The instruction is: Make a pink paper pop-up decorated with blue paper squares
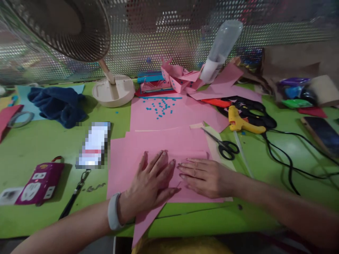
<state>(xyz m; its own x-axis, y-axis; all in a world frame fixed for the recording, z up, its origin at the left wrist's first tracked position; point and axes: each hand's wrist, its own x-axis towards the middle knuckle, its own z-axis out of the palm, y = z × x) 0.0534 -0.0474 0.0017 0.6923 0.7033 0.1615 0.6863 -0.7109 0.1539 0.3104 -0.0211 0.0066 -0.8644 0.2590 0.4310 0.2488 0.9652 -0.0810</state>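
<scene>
Several pink paper sheets (164, 139) lie overlapped in front of me, one with a folded or rolled strip along it. My left hand (152, 180) lies flat on the paper with its fingers spread, and a pale band circles the wrist. Facing it, my right hand (202, 176) rests palm down, fingers stretched out across the same paper. The fingertips of both hands come close together near the middle. Black-handled scissors (225, 146) lie just beyond my right hand, partly over a cream sheet. Small blue bits (160, 107) are scattered on another pink sheet behind.
At the right are a yellow glue gun (242, 121), black cables (283, 158) and a phone (321, 132). A fan (113, 91) and a dark blue cloth (58, 104) stand back left. Nearer are a lit phone (94, 144) and a purple box (42, 181). A clear bottle (224, 46) leans behind.
</scene>
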